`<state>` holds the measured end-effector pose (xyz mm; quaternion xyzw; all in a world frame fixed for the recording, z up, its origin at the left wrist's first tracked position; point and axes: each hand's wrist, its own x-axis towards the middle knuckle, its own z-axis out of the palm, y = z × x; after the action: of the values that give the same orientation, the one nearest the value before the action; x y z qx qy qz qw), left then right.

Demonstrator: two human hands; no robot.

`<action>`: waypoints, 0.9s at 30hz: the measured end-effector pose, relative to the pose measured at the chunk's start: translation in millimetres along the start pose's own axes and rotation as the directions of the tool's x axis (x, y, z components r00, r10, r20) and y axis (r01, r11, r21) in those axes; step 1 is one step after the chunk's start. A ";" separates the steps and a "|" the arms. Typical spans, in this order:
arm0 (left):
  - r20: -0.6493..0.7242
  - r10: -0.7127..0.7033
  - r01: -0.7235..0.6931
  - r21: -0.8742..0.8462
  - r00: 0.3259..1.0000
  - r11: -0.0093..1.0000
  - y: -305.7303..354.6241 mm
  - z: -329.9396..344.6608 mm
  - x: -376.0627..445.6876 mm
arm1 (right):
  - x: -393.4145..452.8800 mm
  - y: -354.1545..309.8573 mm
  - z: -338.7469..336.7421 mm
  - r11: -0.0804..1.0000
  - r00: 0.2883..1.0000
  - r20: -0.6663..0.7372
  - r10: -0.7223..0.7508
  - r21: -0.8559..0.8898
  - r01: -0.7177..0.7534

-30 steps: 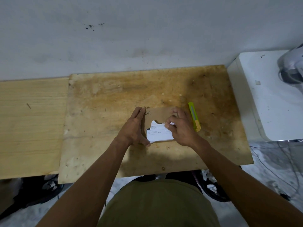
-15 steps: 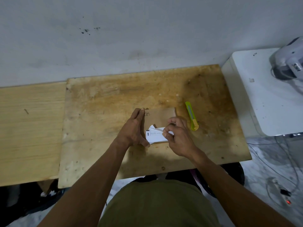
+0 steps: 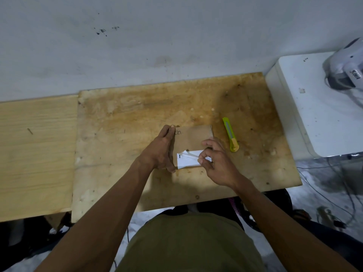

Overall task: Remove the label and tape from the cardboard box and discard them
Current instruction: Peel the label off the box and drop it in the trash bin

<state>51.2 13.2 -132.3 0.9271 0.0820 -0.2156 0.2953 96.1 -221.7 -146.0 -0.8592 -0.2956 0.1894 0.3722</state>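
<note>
Fingers (image 3: 205, 156) of the right hand (image 3: 220, 165) pinch a lifted strip of the white label (image 3: 186, 162)
It sits at the near edge of the brown package (image 3: 196, 136), mid-tabletop (image 3: 127, 118), long axis left to right; the strip runs leftward from the pinch, and the left hand (image 3: 162, 152) lies straight-fingered against the package's left side

The person wears a plain olive-green shirt (image 3: 188, 244), with both forearms (image 3: 110, 209) bare.
</note>
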 end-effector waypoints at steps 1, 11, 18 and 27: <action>-0.006 0.001 -0.001 0.011 1.000 1.000 -0.1 0.5 -0.5 | 0.3 -1.1 -0.2 1.000 1.000 0.004 0.003 0.002 -0.003; -0.047 -0.004 0.005 0.019 0.999 1.000 1.1 3.0 -3.6 | -9.7 0.3 -8.0 0.996 0.995 0.103 -0.009 0.090 0.000; -0.049 -0.016 0.018 0.042 0.999 0.999 5.6 1.8 -6.8 | -35.5 -2.5 -7.3 0.996 0.997 -0.071 0.003 0.091 0.003; -0.064 0.003 0.002 0.081 0.998 0.997 4.6 3.9 -5.0 | -69.2 -16.1 6.6 0.998 0.965 -0.254 0.064 -0.011 -0.070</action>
<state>46.7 7.0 -130.6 0.9448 0.0823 -0.1889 0.2546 34.5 -254.3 -131.0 -0.8895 -0.2183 0.0874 0.3918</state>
